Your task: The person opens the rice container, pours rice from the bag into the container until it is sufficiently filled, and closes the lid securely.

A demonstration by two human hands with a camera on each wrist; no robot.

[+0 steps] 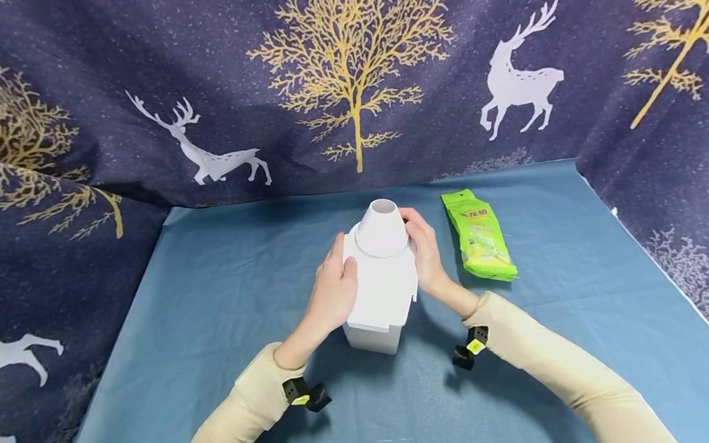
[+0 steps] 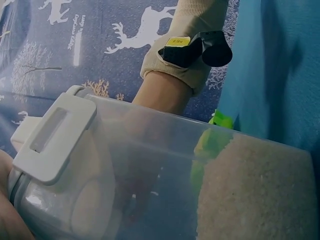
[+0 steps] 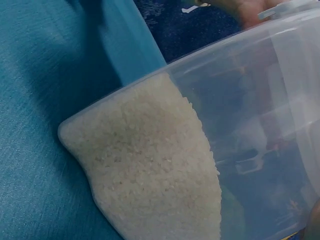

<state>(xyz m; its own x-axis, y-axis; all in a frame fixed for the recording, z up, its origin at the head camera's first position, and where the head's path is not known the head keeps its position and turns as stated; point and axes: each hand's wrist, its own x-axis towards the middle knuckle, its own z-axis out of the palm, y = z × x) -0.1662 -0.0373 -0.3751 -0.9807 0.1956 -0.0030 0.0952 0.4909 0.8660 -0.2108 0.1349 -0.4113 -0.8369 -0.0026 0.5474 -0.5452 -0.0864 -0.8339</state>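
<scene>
A clear plastic rice container (image 2: 150, 175) with a white lid (image 1: 381, 289) stands on the table, its lower part filled with white rice (image 3: 155, 160). On the lid's far end sits a white cone-shaped piece (image 1: 383, 231), open at its narrow top. My left hand (image 1: 331, 288) grips the lid's left side with the thumb on top. At the right side, my right hand (image 1: 425, 249) holds the lid's edge close to the cone, its fingers partly hidden behind it. A white latch (image 2: 59, 137) lies flat against the container's side in the left wrist view.
A bright green packet (image 1: 480, 237) lies on the blue tablecloth (image 1: 226, 275) to the right of the container, near my right wrist. Behind the table hangs a dark blue curtain (image 1: 429, 137) printed with deer and trees.
</scene>
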